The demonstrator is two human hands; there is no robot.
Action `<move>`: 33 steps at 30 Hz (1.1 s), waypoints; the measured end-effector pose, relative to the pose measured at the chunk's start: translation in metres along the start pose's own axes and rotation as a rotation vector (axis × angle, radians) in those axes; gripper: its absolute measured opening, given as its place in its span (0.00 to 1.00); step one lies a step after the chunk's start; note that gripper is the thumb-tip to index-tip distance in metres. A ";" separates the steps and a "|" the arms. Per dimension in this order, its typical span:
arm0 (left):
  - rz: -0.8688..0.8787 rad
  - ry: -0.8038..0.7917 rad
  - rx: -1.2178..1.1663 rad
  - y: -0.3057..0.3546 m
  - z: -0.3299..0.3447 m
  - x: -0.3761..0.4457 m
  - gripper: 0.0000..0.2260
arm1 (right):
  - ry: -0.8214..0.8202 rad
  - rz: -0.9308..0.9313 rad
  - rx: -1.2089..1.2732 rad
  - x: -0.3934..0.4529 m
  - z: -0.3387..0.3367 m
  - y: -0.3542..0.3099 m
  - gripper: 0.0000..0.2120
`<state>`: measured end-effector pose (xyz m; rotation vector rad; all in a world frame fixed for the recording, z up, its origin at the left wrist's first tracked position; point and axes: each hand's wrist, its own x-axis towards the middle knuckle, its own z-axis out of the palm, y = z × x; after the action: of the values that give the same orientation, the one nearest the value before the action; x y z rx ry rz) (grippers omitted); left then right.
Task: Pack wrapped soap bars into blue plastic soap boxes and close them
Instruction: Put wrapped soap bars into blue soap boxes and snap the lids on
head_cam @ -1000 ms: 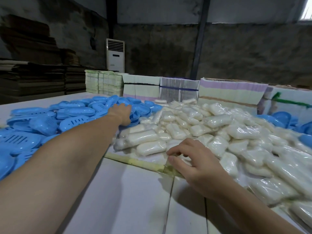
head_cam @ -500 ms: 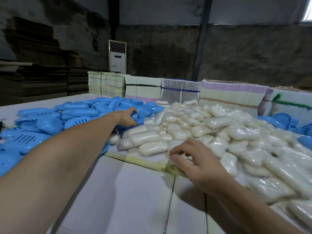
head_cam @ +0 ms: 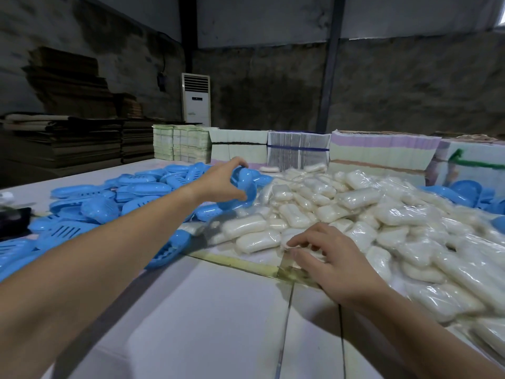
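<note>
Blue soap box (head_cam: 241,191) is sitting in the left hand (head_cam: 222,183), lifted clear above the box pile (head_cam: 109,198), fingers curling over its top edge and thumb underneath, box tilting on its side with the hollow facing right. Left arm is stretching out from the lower left across the table (head_cam: 205,324). Box pile is spreading over the left part of the table, many pieces showing slotted faces; whether each piece is a lid or a base, cannot tell. More blue boxes (head_cam: 464,191) are lying at the far right, behind the soap. Right hand (head_cam: 328,258) is resting at the near edge of the soap pile (head_cam: 369,212), fingers bent with tips pressing down on a wrapped bar (head_cam: 308,254) in clear film; the bar is mostly hidden under the fingers, so whether it is actually being pinched, cannot tell. Soap pile is filling the middle and right of the table, white bars in clear wrap heaped on each other, touching the box pile along its left side. Yellowish tape strip (head_cam: 240,262) is running across the white table just in front of the soap. Stacks of flat printed cartons (head_cam: 382,149) are lining the far table edge. White floor air conditioner (head_cam: 196,99) is standing against the back wall, dark cardboard stacks (head_cam: 68,138) sitting at the left.
</note>
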<state>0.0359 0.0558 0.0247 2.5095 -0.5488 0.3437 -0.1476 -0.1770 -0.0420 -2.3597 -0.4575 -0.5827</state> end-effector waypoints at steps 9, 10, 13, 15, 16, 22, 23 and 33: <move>0.062 0.211 -0.713 0.088 0.043 -0.069 0.31 | 0.247 0.103 0.137 0.001 -0.015 0.006 0.08; 0.055 0.191 -0.816 0.095 0.052 -0.078 0.31 | 0.303 0.113 0.118 0.002 -0.019 0.008 0.09; 0.037 0.071 -0.960 0.109 0.079 -0.107 0.30 | 0.463 0.175 0.082 0.003 -0.038 0.015 0.10; 0.076 -0.056 -0.984 0.111 0.086 -0.121 0.30 | 0.553 0.240 0.043 0.002 -0.053 0.020 0.09; 0.104 -0.120 -0.985 0.110 0.086 -0.125 0.30 | 0.582 0.274 -0.016 0.002 -0.061 0.023 0.09; 0.255 -0.296 -0.577 0.103 0.091 -0.133 0.29 | 0.131 0.665 -0.726 -0.011 -0.096 0.035 0.11; 0.269 -0.299 -0.544 0.103 0.092 -0.132 0.28 | 0.075 0.685 -0.776 -0.012 -0.100 0.036 0.13; 0.313 -0.355 -0.535 0.101 0.095 -0.131 0.32 | 0.001 0.611 -1.033 -0.014 -0.098 0.049 0.15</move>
<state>-0.1134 -0.0340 -0.0533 1.9665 -1.0271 -0.1337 -0.1644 -0.2804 -0.0076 -3.2097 0.7515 -0.5891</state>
